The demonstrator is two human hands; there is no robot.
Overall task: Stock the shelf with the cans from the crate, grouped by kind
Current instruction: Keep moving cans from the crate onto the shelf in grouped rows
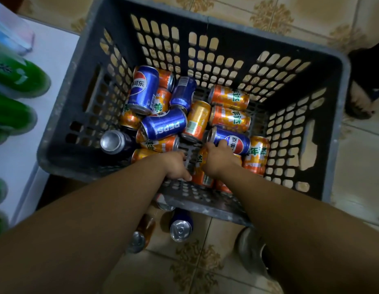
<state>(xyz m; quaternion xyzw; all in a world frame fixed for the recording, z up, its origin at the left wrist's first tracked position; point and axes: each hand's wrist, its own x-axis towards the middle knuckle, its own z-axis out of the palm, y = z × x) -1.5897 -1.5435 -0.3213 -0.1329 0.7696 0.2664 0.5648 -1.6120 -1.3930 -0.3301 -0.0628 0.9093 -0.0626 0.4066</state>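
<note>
Head view: a dark perforated crate (61, 107) is seen on the tiled floor (269, 15), just beside a white shelf (53, 49) at the left. Blurred green containers (19, 75) are ranged on that shelf. Blue cans (163, 126) and orange cans (230, 97) are heaped together unsorted in the crate, mostly on their sides. One dark can (113, 142) is stood end-up by the left wall. Both forearms are held over the near rim. The left grip (176, 165) is set low at the crate bottom with fingers curled down; what is pinched, if anything, cannot be told. The right grip (219, 158) is laid over a near orange can (202, 177), fingertips touching a blue Pepsi can (237, 143); whether it is closed on either cannot be told. Outside the crate, a loose blue can (181, 227) and an amber can (143, 234) are seen on the floor near a grey shoe (251, 249).
</note>
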